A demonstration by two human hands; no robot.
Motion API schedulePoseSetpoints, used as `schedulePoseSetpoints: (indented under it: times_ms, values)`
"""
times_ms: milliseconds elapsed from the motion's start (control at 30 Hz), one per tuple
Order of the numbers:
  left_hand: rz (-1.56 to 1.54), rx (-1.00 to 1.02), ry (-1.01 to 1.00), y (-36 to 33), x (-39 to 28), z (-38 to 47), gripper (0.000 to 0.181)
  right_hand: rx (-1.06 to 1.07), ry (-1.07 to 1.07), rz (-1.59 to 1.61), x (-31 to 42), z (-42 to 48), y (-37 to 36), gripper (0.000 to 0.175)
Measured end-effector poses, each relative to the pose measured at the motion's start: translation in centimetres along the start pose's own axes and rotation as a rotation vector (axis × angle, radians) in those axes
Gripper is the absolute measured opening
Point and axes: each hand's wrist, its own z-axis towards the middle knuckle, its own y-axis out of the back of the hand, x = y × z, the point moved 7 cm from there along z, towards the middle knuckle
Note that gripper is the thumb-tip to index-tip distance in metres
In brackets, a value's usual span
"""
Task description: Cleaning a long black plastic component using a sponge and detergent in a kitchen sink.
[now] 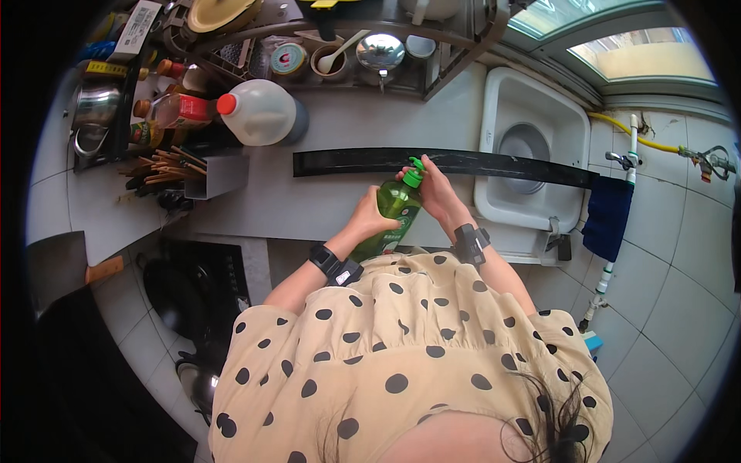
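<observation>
A green, see-through pump bottle [389, 223] with a printed label leans between my hands, in front of my body. My left hand [370, 214] is wrapped around its upper body, thumb across the label. At the bright green pump head [414, 172], the thumb and fingers of my right hand [438, 188] close around the top. Just beyond the bottle, a long black strip [347, 162] lies across the counter and over the white sink [483, 199]. A round metal basin [524, 144] sits in the sink, partly under the strip.
A large plastic jug [263, 113] with a red cap stands at the left, near a chopstick holder [217, 173]. Above is a metal rack [341, 26] with jars. A dark blue cloth [608, 217] hangs at the right by a water pipe. Black pans [173, 295] are lower left.
</observation>
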Motion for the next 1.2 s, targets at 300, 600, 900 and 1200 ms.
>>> schedulePoseSetpoints:
  times_ms: [300,600,900,1200]
  values:
    - [-0.163,-0.090,0.114,4.6,5.1,-4.4,0.081,0.019,-0.156,-0.132,-5.6,2.8,-5.6,0.047]
    - [-0.233,-0.213,0.174,9.3,9.8,-8.0,0.083,0.067,-0.223,-0.261,-10.2,4.6,-12.4,0.043]
    - [-0.230,-0.241,0.179,11.3,11.1,-8.9,0.084,0.080,-0.243,-0.310,-11.4,5.3,-14.9,0.039]
    - [-0.241,-0.220,0.202,11.2,9.8,-8.0,0.083,0.058,-0.172,-0.338,-10.0,5.3,-14.4,0.045]
